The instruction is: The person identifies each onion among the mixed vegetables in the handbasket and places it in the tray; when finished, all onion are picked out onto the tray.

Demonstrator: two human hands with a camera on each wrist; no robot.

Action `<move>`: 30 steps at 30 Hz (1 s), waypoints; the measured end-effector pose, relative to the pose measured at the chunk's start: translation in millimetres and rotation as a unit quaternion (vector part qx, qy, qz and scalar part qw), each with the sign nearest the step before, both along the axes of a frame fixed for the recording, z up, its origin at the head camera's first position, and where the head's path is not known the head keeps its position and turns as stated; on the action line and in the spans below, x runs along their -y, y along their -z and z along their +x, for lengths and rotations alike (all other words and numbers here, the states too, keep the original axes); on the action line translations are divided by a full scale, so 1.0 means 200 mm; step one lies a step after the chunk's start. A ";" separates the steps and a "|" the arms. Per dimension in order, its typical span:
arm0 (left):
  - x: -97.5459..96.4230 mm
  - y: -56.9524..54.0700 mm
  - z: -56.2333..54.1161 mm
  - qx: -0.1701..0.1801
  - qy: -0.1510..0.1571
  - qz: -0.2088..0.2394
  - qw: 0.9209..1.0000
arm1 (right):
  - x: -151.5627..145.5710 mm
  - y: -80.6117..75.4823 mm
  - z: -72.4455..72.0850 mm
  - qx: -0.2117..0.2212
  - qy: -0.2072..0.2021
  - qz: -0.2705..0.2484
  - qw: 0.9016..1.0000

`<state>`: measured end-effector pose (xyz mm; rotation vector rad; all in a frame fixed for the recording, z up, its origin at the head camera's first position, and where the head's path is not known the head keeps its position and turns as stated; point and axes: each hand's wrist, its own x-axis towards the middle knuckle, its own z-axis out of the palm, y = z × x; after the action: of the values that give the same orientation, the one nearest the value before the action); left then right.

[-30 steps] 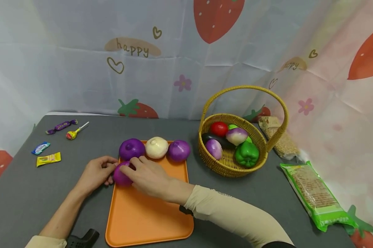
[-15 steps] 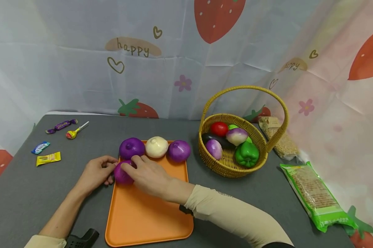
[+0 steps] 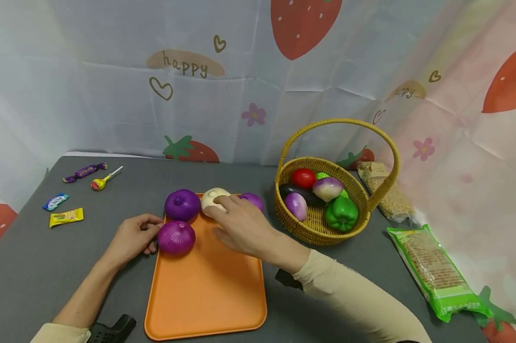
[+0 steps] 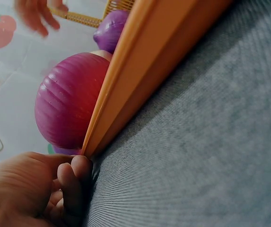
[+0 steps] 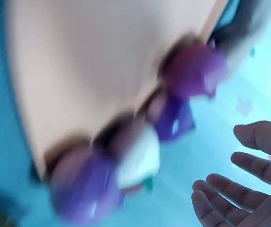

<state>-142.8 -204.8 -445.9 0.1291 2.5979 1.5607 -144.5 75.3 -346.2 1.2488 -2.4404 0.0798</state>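
Note:
My left hand (image 3: pixel 131 238) pinches the left rim of an orange tray (image 3: pixel 206 300) between thumb and finger, as the left wrist view shows close up. Right beside it on the tray sits a ridged purple onion (image 3: pixel 176 238). Along the tray's far edge stand a darker purple onion (image 3: pixel 182 205), a white onion (image 3: pixel 213 194) and another purple onion (image 3: pixel 254 199), the last two partly covered by my right hand (image 3: pixel 251 231). That hand is in the air above the tray, holding nothing. In the right wrist view its fingers (image 5: pixel 230 189) are spread and loosely bent.
A yellow wicker basket (image 3: pixel 302 228) with a tall handle holds a tomato, an eggplant, a green pepper and other vegetables. Grain bags (image 3: pixel 438 267) lie at the right. Wrapped candies (image 3: pixel 66 217) and a lollipop (image 3: pixel 98 184) lie at the left, before a printed curtain.
My right hand has let go of the front purple onion and moved up and to the right, over the tray's far side. My left hand stays at the tray's rim.

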 end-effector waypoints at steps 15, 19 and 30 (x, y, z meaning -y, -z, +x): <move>0.00 0.00 0.00 0.000 -0.001 -0.001 1.000 | -0.78 -0.25 -0.29 0.051 0.241 -0.054 0.968; 0.01 0.01 0.00 0.001 -0.003 0.000 1.000 | -0.85 -0.26 -0.35 0.121 0.311 -0.003 0.943; 0.01 0.01 0.00 0.003 -0.004 0.003 1.000 | -0.88 -0.22 -0.47 0.271 0.389 0.126 0.871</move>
<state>-143.7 -206.1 -447.2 0.1147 2.5928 1.5684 -238.7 250.9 -301.7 0.2271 -3.3491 -0.1406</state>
